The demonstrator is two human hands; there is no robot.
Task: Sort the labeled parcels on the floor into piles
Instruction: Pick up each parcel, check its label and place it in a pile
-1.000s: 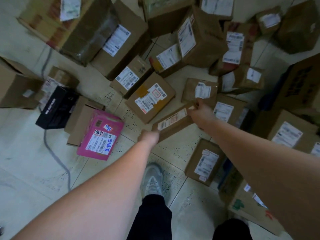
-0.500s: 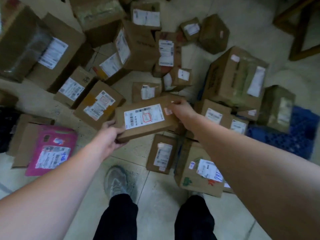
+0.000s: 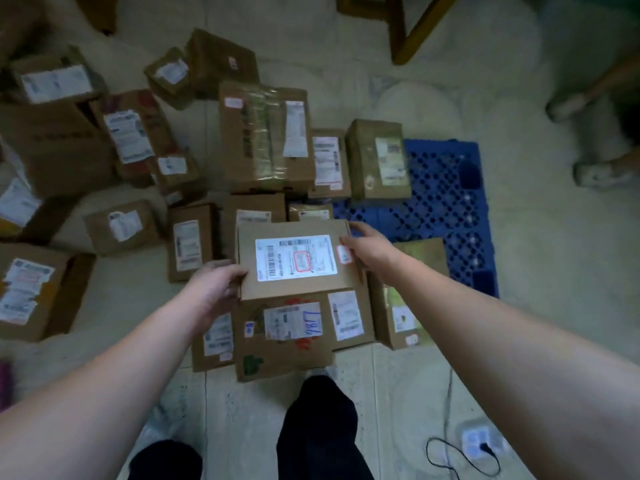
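Observation:
I hold a flat brown parcel (image 3: 298,259) with a white label and a red-outlined stamp, label side up, above a cluster of parcels. My left hand (image 3: 216,284) grips its lower left corner. My right hand (image 3: 367,245) grips its right edge near a small red-bordered sticker. Directly below it lies a brown box (image 3: 284,336) with blue handwriting and red marks on its label. Several more labeled cardboard parcels lie around, among them a large taped box (image 3: 265,140) beyond the held parcel.
A blue plastic pallet (image 3: 450,202) lies on the tiled floor to the right, with boxes on its left part. A power strip (image 3: 479,441) with a black cable sits at the lower right. Wooden furniture legs (image 3: 401,29) stand at the top. My dark-trousered legs are below.
The view has swung right. I lifted the flat parcel from the floor and carried it right, over the cluster beside the blue pallet. Both hands kept their hold.

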